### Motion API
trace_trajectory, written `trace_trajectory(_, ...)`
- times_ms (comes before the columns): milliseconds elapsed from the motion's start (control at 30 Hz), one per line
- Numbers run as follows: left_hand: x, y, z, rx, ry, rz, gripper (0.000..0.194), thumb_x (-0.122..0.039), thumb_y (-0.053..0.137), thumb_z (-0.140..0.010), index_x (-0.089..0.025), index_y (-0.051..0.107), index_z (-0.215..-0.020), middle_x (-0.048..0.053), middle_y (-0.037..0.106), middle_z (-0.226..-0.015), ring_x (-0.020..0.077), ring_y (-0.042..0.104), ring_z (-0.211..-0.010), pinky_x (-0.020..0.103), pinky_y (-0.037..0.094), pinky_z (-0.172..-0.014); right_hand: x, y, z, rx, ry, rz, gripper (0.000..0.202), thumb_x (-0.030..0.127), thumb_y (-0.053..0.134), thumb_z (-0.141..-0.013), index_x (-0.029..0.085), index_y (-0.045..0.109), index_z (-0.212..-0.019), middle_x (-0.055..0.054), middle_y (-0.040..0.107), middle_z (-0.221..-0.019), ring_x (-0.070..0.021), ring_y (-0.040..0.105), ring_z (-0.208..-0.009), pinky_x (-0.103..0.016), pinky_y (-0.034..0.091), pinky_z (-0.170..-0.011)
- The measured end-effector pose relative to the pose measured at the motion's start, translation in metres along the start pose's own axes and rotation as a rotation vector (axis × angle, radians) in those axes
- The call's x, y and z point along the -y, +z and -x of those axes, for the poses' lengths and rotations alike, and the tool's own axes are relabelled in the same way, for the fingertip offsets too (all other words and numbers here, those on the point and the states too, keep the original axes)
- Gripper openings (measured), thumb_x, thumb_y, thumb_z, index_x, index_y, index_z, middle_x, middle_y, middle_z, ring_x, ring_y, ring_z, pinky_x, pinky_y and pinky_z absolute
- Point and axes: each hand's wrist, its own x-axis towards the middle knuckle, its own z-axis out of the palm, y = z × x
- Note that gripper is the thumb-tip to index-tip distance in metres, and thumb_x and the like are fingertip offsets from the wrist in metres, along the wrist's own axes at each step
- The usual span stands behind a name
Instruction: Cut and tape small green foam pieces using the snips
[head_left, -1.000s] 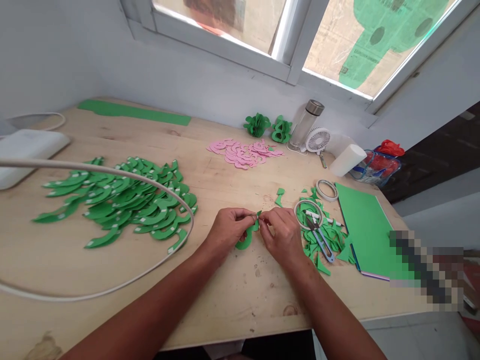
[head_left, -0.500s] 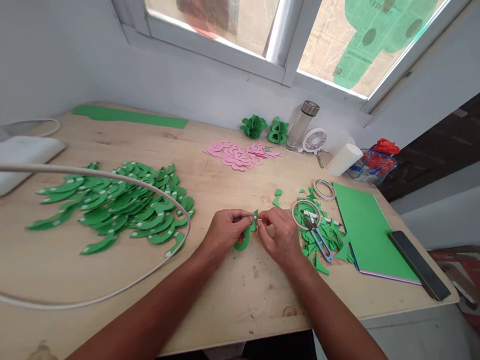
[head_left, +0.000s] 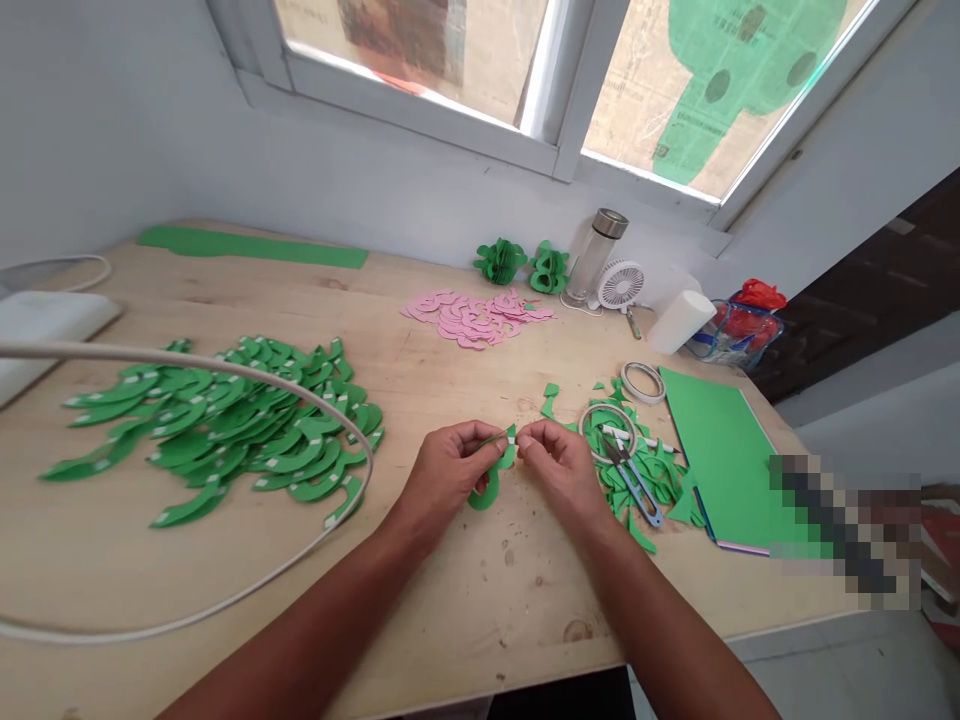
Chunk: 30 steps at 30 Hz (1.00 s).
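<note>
Pinched in my left hand (head_left: 448, 475) is a curved green paper cutout (head_left: 486, 495), its rounded end hanging below the fingers. A small white tape piece (head_left: 511, 437) shows near its upper tip. My right hand (head_left: 561, 468) is closed, thumb and forefinger together right beside that tape; whatever lies between these fingertips is too small to make out. Right of this hand are green paper scraps (head_left: 664, 478), with blue-handled thread snips (head_left: 637, 485) and a tape roll (head_left: 583, 425) on top. A big pile of green cutouts (head_left: 247, 425) with white tape pieces lies to the left.
Pink paper cutouts (head_left: 476, 318) lie farther back, before two green folded-paper shapes (head_left: 500, 261), a glass bottle (head_left: 592, 262) and a small fan (head_left: 621, 286). Green sheets (head_left: 731, 455) are at the right. A pale cable (head_left: 300, 388) arcs across the left side.
My right fingertips have drawn slightly away from the cutout's tip, and the white tape piece shows more clearly. The whole view has shifted slightly.
</note>
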Motion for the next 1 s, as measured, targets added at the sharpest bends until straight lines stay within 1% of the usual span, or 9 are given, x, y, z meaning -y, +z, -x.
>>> trace_trajectory(100,-0.0002,0.0012,0.0008,0.006,0.021,0.0,0.024,-0.037,0.068,-0.063,-0.014,0.062,-0.068,-0.005,0.05,-0.048,0.0066,0.041,-0.038,0.019,0.029,-0.038,0.0012,0.0005,-0.0005,0.031,0.088,-0.106,0.013,0.03,0.056,-0.073,0.017,0.055,-0.068,0.003,0.052,-0.059,-0.0094,0.044,-0.052,-0.022,0.034,-0.05)
trace_trajectory(200,0.0005,0.0025,0.0016,-0.002,0.045,0.0,0.021,-0.034,0.067,-0.064,-0.014,0.059,-0.068,-0.005,0.049,-0.048,0.0062,0.041,-0.038,0.019,0.029,-0.038,-0.0004,0.001,-0.001,0.037,0.127,-0.156,0.013,0.029,0.058,-0.069,0.017,0.054,-0.067,0.005,0.047,-0.055,-0.0077,0.039,-0.048,-0.021,0.03,-0.047)
trace_trajectory(333,0.0021,0.0036,0.0022,-0.002,0.065,-0.014,0.018,-0.031,0.066,-0.065,-0.015,0.057,-0.068,-0.006,0.048,-0.048,0.006,0.04,-0.039,0.018,0.029,-0.037,-0.0048,0.0011,-0.0017,0.041,0.116,-0.183,0.013,0.028,0.06,-0.068,0.017,0.054,-0.066,0.006,0.045,-0.052,-0.0072,0.036,-0.047,-0.02,0.027,-0.046)
trace_trajectory(533,0.0029,0.0031,0.001,0.02,0.069,0.011,0.02,-0.031,0.066,-0.065,-0.015,0.058,-0.073,-0.005,0.052,-0.053,0.0063,0.043,-0.042,0.019,0.033,-0.041,-0.0046,-0.0003,-0.0024,0.025,0.141,-0.222,0.019,0.034,0.062,-0.068,0.017,0.053,-0.066,0.006,0.044,-0.052,-0.0063,0.034,-0.046,-0.02,0.025,-0.045)
trace_trajectory(600,0.0026,0.0025,0.0006,0.028,0.048,0.017,0.024,-0.032,0.067,-0.064,-0.014,0.06,-0.079,-0.004,0.054,-0.055,0.007,0.044,-0.044,0.02,0.035,-0.043,-0.005,-0.0004,-0.003,0.006,0.14,-0.238,0.02,0.034,0.062,-0.068,0.017,0.053,-0.066,0.006,0.044,-0.052,-0.0062,0.034,-0.046,-0.02,0.025,-0.045)
trace_trajectory(733,0.0015,0.0017,0.0014,0.072,-0.037,0.016,0.031,-0.031,0.067,-0.061,-0.014,0.059,-0.087,0.001,0.061,-0.061,0.011,0.051,-0.05,0.022,0.039,-0.044,-0.0066,-0.0001,-0.0037,-0.011,0.142,-0.269,0.02,0.034,0.061,-0.067,0.017,0.053,-0.066,0.006,0.046,-0.054,-0.0064,0.036,-0.046,-0.02,0.026,-0.045)
trace_trajectory(833,0.0009,0.0016,0.0023,0.082,-0.052,0.013,0.029,-0.031,0.066,-0.061,-0.015,0.059,-0.084,0.002,0.063,-0.062,0.0118,0.053,-0.049,0.022,0.04,-0.044,-0.0064,-0.0002,-0.0038,-0.021,0.121,-0.273,0.018,0.032,0.06,-0.067,0.016,0.053,-0.065,0.005,0.047,-0.055,-0.0067,0.038,-0.048,-0.02,0.027,-0.047)
trace_trajectory(1000,0.0014,0.0016,0.0026,0.078,-0.01,0.004,0.025,-0.032,0.068,-0.06,-0.014,0.062,-0.076,0.001,0.063,-0.059,0.0096,0.049,-0.047,0.022,0.039,-0.045,-0.0042,-0.0014,-0.004,-0.018,0.12,-0.265,0.016,0.031,0.06,-0.067,0.016,0.053,-0.065,0.006,0.047,-0.053,-0.0068,0.038,-0.048,-0.02,0.028,-0.047)
